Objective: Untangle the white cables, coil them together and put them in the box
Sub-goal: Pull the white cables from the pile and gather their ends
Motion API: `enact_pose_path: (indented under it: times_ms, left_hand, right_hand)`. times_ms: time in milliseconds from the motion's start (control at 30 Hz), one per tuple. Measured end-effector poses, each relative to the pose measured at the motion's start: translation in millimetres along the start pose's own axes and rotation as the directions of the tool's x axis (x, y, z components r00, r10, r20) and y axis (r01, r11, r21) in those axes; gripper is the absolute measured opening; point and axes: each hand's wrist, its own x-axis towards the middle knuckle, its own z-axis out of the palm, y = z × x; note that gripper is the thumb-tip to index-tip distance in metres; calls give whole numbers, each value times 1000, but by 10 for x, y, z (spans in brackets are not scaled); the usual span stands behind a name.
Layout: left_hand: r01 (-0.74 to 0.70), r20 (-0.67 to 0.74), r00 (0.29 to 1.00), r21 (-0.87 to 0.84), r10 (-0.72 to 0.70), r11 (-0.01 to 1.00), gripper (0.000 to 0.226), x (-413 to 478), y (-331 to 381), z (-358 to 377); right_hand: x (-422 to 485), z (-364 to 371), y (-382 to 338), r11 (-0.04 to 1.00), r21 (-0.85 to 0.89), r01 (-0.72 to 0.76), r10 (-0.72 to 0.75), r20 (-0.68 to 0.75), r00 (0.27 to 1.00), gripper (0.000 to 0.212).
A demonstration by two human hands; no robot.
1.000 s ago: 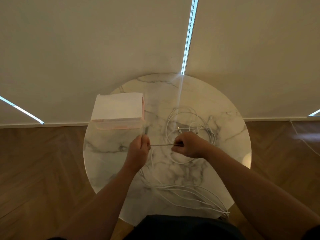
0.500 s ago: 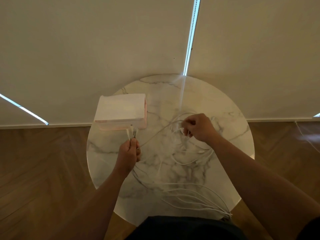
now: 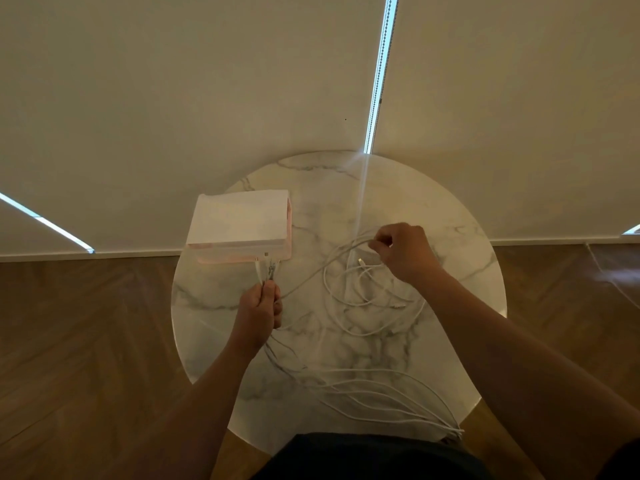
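Several white cables [image 3: 363, 306] lie in loose loops on the round marble table [image 3: 398, 188]. My left hand [image 3: 261, 308] grips a bunch of cable ends, whose plugs stick up toward the box. My right hand [image 3: 403, 252] pinches one cable strand, lifted above the loops at the table's middle right. That strand runs leftward to my left hand. More cable lengths [image 3: 391, 400] trail from my left hand across the near side to the table's right front edge. The pale pink box [image 3: 239, 225] sits at the table's back left, its lid on.
The table stands against a wall with closed blinds [image 3: 207, 81]. Wooden floor [image 3: 79, 341] surrounds it. Another thin cable [image 3: 609, 275] lies on the floor at the far right. The table's front edge is close to my body.
My hands have drawn apart: the right hand moved up and right along a strand, the left hand moved left and up toward the box with the cable ends.
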Motion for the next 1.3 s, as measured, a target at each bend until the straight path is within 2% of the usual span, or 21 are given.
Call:
enact_pose_path:
  times_ms: [33,67,100,133,267,333,400,467,533,567,667,767,800,867,900,933,967,1067,1133,1233,1300]
  left_hand:
    - [-1,8,1000,1,1,1000,37,-5,-5,22]
    - [-3,15,1000,4,3,1000,37,-10,-5,45]
    - [-5,21,1000,8,5,1000,37,-15,2,62]
    - [-6,26,1000,9,6,1000,37,-17,14,74]
    - [-7,27,1000,-11,7,1000,35,-2,58,47]
    - [-1,24,1000,-6,1,1000,35,0,75,-1]
    - [15,22,1000,0,-15,1000,35,-1,73,-43]
    - [19,11,1000,15,-19,1000,35,8,69,-70]
    - [9,-3,1000,72,-9,997,36,3,79,-62]
    - [8,-5,1000,88,-8,996,35,-3,86,-38]
    - [68,-8,998,-1,-68,998,36,-18,101,39]
    - [45,-31,999,45,-44,998,36,7,97,1]
    - [32,-29,999,70,-30,997,36,16,85,-29]
    - [35,-18,999,63,-34,997,37,21,62,-79]
    - [37,-14,999,49,-37,998,37,22,56,-94]
    - [37,-9,999,42,-37,998,38,21,60,-101]
    - [38,-4,999,39,-38,999,38,10,63,-112]
    - [34,16,999,36,-34,999,37,-12,75,-111]
    - [34,24,999,18,-35,999,37,-29,96,-86]
    - [26,39,999,-9,-26,1000,36,-60,169,-45]
    - [27,52,998,-40,-25,999,36,-83,236,-4]
  right_hand:
    - [7,-32,-71,970,238,-51,51,7,999,17]
    - [5,-59,-150,873,474,-112,97,54,994,14]
    - [4,-69,-204,758,635,-152,115,100,988,12]
    - [19,-57,-214,719,678,-155,110,109,988,11]
    - [5,-17,-74,877,467,-112,92,66,994,10]
    - [-39,-44,19,897,428,-105,52,132,990,13]
    - [-101,-90,137,964,254,-72,-3,284,959,15]
    - [-155,-124,284,999,-13,-30,32,511,859,18]
    - [-248,-121,423,967,-253,-37,208,695,688,19]
    - [-301,-89,519,929,-369,-33,312,733,605,20]
    - [-500,27,773,793,-609,21,542,721,432,23]
    - [-769,115,983,639,-752,158,696,654,296,35]
    - [-852,127,1067,587,-782,208,721,622,306,41]
    - [-966,159,1270,536,-831,145,721,541,433,52]
    - [-985,156,1353,523,-844,117,721,512,467,55]
    - [-979,136,1431,497,-850,177,696,512,504,55]
    - [-950,127,1502,481,-847,227,620,512,594,54]
    - [-879,52,1419,623,-782,-19,514,390,764,38]
    - [-679,12,1134,719,-691,-73,370,293,882,30]
    - [-423,229,639,872,-488,23,97,218,971,23]
    - [-437,492,299,941,-296,166,-63,327,943,28]
